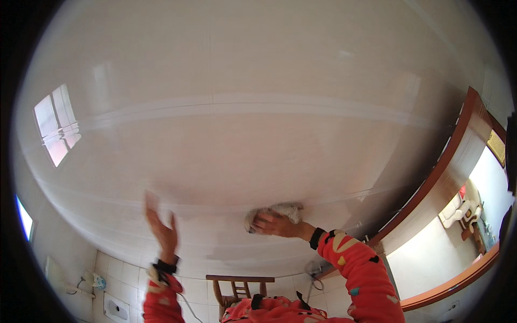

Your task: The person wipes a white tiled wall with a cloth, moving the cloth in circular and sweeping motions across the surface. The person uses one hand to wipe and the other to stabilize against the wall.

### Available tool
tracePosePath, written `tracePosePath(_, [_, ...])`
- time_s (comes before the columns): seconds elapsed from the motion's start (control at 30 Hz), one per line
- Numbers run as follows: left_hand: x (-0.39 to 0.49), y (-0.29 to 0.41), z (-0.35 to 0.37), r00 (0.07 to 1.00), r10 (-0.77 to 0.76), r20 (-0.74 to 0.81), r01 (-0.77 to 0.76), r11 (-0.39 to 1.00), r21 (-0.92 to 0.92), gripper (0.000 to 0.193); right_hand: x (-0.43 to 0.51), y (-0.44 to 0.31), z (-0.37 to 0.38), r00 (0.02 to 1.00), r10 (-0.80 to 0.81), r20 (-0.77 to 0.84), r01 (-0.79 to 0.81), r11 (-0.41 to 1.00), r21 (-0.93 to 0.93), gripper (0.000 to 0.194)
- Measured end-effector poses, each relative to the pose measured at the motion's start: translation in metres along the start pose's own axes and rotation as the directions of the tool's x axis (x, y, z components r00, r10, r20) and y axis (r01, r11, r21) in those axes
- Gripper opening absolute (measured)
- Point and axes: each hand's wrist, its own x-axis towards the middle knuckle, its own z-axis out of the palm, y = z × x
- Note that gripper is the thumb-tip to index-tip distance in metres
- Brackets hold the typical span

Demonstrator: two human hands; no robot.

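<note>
My right hand presses a crumpled grey-white cloth flat against the glossy pale tiled wall. Part of the cloth sticks out past the fingertips and part above the knuckles. To the left, my left hand is raised in front of the same wall with nothing in it, thumb apart from the fingers. Its fingertips are blurred, and whether they touch the tiles I cannot tell. Both sleeves are red with a colourful pattern and black cuffs.
A wooden chair stands below me. A squat toilet is set in the floor at lower left, near a tap pipe. On the right, a brown-framed doorway opens to a room with a sofa. A window reflection shows on the wall's left.
</note>
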Motion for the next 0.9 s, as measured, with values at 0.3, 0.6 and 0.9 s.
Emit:
tracePosePath(0.3, [-0.091,0.110,-0.019,0.611,-0.040,0.790,0.720,0.442,-0.535,0.076,0.059,-0.065,-0.059,0.490,0.711,0.504,-0.231,-0.452,0.862,0.059])
tracePosePath(0.6, [-0.050,0.147,0.002,0.775,-0.273,0.571,0.632,0.302,-0.714,0.071,0.163,-0.041,-0.114,0.570,0.801,0.185,0.010,-0.232,0.973,0.061])
tracePosePath(0.9, [0.207,0.094,-0.070,0.882,0.304,-0.361,-0.331,0.943,-0.016,0.072,0.038,0.068,-0.162,0.443,0.830,-0.337,-0.769,0.546,0.333,0.059])
